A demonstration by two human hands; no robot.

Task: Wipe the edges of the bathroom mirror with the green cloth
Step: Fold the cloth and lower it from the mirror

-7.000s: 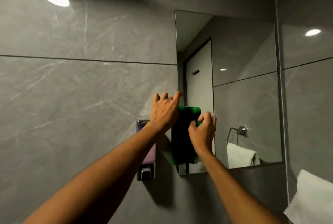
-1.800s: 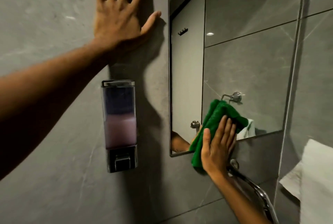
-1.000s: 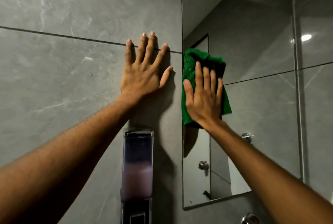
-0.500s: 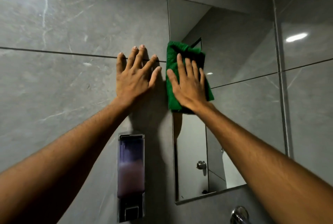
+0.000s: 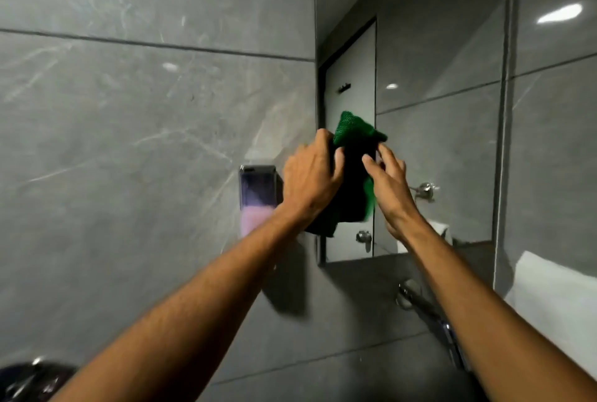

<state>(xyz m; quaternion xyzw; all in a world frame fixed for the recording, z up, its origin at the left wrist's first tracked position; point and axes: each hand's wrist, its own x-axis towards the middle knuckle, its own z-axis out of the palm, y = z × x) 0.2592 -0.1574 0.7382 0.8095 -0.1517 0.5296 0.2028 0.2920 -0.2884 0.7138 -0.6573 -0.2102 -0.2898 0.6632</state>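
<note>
The green cloth hangs bunched in front of the left edge of the bathroom mirror, about halfway up. My left hand grips the cloth's left side. My right hand holds its right side, fingers curled against the fabric. The cloth's lower part looks dark in shadow between both hands. Whether it touches the glass cannot be told. The mirror's left edge runs down behind the cloth to the bottom corner.
A wall soap dispenser with pink liquid sits just left of my left hand. A chrome tap juts out below the mirror. A white towel hangs at the right. Grey tiles surround the mirror.
My left hand left the wall and took hold of the cloth. My right hand stopped pressing it flat near the top-left corner; the cloth is now lower, bunched between both hands.
</note>
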